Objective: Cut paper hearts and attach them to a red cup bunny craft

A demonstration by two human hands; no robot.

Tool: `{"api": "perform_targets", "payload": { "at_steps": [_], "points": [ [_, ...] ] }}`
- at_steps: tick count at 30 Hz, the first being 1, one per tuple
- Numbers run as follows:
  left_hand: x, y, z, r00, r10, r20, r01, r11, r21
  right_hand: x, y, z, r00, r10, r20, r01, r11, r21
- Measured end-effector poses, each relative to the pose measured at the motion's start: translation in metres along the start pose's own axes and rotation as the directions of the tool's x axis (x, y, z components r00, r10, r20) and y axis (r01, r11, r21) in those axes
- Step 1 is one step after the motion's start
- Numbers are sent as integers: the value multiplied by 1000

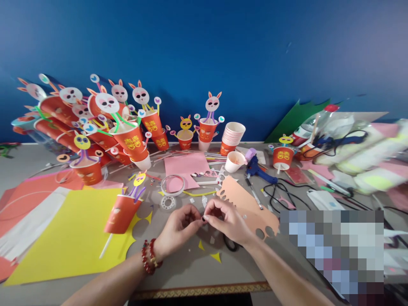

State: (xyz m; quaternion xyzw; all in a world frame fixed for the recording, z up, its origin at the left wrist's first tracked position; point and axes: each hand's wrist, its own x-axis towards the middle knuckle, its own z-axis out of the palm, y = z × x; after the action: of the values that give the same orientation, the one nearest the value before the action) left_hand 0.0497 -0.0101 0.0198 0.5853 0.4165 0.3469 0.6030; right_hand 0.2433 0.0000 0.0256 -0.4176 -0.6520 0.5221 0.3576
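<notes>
Near the middle of the table, my left hand (180, 229) and my right hand (228, 221) meet at the fingertips. Both are closed in a pinch around a tiny dark piece (203, 219), too small to name. A red bead bracelet (149, 257) circles my left wrist. Just beyond the hands lie a clear tape roll (172, 185) and a smaller white ring (168, 202). Orange paper with round cut-outs (245, 199) lies beside and behind my right hand. Black scissor handles (230, 243) show partly under my right wrist.
Red cups with rabbit faces (129, 140) crowd the back left. Yellow paper (70, 229) bears a tilted red cup (123, 214). Stacked cups (233, 136), a blue glue gun (259, 171), a pen (254, 193) and black cables (288, 191) are behind and right. A pixelated area covers the lower right.
</notes>
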Motion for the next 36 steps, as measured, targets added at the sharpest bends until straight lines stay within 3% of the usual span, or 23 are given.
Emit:
{"api": "perform_targets", "payload": {
  "at_steps": [6, 12, 18, 25, 36],
  "points": [
    [-1, 0, 0, 999, 40, -34, -38, 998, 50, -1, -2, 2, 999, -23, 34, 24, 999, -35],
    [2, -1, -2, 991, -76, -112, 53, 978, -202, -2, -3, 1, 987, -88, -134, 73, 991, -112],
    [4, -1, -3, 976, -127, -175, 57, 931, -361, 0, -3, 5, 990, -97, -101, 87, 991, -97],
    [3, -4, 0, 979, -176, -104, 108, 876, -470, 0, 2, 7, 989, -94, -118, 84, 993, -82],
    [3, -7, 2, 985, -164, -51, 129, 902, -411, -1, -5, 7, 975, -163, -153, 134, 974, -181]
  ]
}}
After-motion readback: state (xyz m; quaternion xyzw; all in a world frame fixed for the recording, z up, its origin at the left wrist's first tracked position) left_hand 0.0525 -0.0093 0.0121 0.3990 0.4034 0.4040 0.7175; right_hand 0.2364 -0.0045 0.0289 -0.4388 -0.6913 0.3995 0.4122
